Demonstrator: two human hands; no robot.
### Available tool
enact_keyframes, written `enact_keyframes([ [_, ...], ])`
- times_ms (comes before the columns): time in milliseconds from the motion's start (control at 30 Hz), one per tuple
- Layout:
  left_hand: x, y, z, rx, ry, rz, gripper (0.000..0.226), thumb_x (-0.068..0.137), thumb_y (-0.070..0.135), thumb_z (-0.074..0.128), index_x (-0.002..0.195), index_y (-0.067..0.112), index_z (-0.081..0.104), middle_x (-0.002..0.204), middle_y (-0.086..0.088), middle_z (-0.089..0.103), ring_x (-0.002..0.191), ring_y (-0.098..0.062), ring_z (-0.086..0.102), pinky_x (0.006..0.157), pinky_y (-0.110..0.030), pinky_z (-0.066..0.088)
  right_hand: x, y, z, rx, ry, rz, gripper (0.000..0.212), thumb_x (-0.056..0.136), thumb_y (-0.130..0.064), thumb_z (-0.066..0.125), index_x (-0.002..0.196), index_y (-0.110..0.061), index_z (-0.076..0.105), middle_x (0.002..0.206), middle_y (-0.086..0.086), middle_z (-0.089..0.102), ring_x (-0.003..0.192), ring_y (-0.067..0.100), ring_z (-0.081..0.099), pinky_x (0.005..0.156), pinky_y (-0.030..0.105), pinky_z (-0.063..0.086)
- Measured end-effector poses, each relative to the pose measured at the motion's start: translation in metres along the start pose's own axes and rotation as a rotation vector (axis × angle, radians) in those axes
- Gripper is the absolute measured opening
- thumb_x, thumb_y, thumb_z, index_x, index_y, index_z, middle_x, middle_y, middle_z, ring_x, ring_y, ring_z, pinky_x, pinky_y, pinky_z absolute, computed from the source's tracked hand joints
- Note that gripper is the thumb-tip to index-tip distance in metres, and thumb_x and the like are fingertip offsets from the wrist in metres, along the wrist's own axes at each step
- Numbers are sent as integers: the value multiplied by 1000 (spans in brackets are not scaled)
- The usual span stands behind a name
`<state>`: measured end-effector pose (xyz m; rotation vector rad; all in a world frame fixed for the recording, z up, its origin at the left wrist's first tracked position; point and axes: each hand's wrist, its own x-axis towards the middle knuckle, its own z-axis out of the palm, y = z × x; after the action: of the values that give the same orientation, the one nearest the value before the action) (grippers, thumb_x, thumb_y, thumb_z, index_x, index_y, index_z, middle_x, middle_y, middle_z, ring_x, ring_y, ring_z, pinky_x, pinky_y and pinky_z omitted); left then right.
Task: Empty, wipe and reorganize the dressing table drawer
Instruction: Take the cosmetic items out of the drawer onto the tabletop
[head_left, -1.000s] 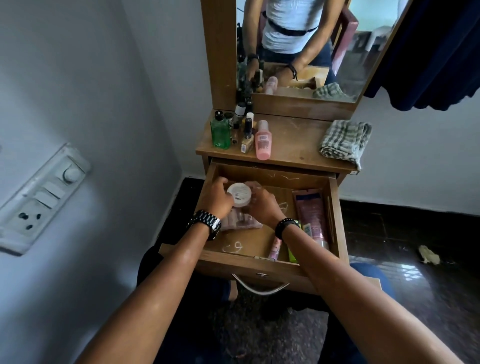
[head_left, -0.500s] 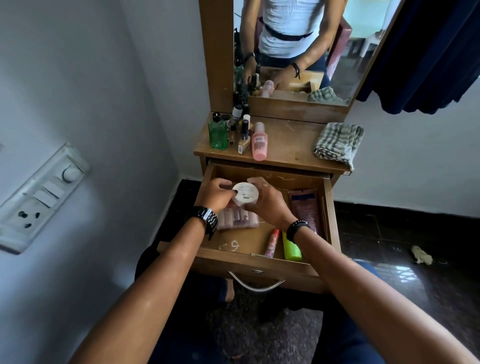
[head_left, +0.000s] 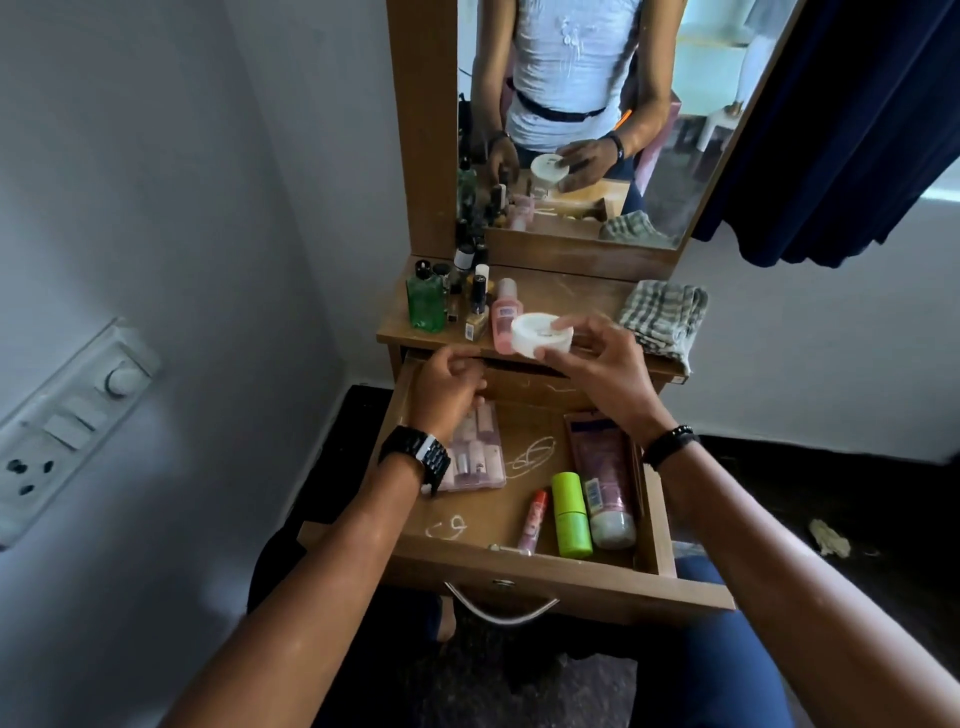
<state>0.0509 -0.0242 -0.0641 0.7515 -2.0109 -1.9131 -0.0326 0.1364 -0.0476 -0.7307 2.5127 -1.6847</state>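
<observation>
Wall fittings, curtain and floor around the furniture

A white switchboard (head_left: 67, 421) with sockets sits on the grey left wall; a dark blue curtain (head_left: 852, 119) hangs upper right; a crumpled scrap (head_left: 829, 538) lies on the dark floor (head_left: 810, 483).

A home bedroom corner: a wooden dressing table (head_left: 566, 299) with a tall mirror (head_left: 587, 104), cosmetic bottles (head_left: 457, 301) left of the fingers (head_left: 566, 325), a dark curtain (head_left: 852, 124) (upper right) and a wall switchboard (head_left: 67, 431).

labels blurred, no text legible
</observation>
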Motion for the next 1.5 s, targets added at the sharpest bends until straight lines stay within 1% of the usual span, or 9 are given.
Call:
enact_keyframes([
  [167,9,-6,7,358,33,158,36,95,10,44,130,14,50,122,-6,59,108,-22,59,87,-31,50,52,-9,0,-54,110,15,30,73,-28,79,97,-17,63,108,-4,67,92,5,65,70,15,53],
  [300,12,-13,13,673,75,295,40,98,14,40,138,15,42,132,-8,49,113,-18,53,75,-13,38,96,-3,12,-134,170,79,32,74,-30,78,97,-14,65,101,0,66,86,9,61,54,1,41],
  [433,12,-19,16,747,103,354,43,97,16,39,140,16,38,129,-6,48,103,-17,55,68,-17,37,128,8,25,-154,176,116,28,74,-27,77,91,-13,61,107,8,65,97,18,61,73,24,50],
  [700,14,-38,17,636,92,361,29,92,11,46,121,11,50,99,-10,63,88,-23,60,66,-27,42,137,14,59,-257,181,130,23,78,-30,72,89,-14,61,95,-4,55,85,6,47,54,3,36],
  [800,15,-40,17,639,62,324,26,92,12,48,118,12,51,102,-8,64,93,-22,60,69,-24,40,137,19,63,-281,185,163,22,82,-34,68,97,-19,63,105,-4,59,87,5,47,55,11,30],
  [1067,18,-37,15,583,-22,229,28,92,13,50,120,12,50,90,-4,61,87,-21,60,73,-38,53,134,25,61,-300,86,183,29,90,-21,47,113,-18,65,121,5,64,107,21,60,95,39,47],
  [1233,16,-33,11,575,-31,162,31,92,14,49,123,11,50,77,7,53,74,-12,56,61,-23,46,111,13,43,-183,256,170,21,87,-7,49,91,-16,68,96,-2,67,87,9,60,68,18,45],
  [1367,11,-37,-1,653,-91,84,36,91,16,49,127,9,46,104,-8,61,104,-24,57,82,-30,44,58,-6,33,42,344,86,24,85,-2,53,77,-21,66,81,-7,66,75,13,61,68,21,53],
  [1500,1,-43,-16,817,-112,54,39,89,18,53,125,6,47,128,-12,54,118,-26,50,98,-34,40,-3,-3,49,154,206,24,28,83,3,55,72,-20,65,74,-6,65,62,10,61,57,27,54],
])
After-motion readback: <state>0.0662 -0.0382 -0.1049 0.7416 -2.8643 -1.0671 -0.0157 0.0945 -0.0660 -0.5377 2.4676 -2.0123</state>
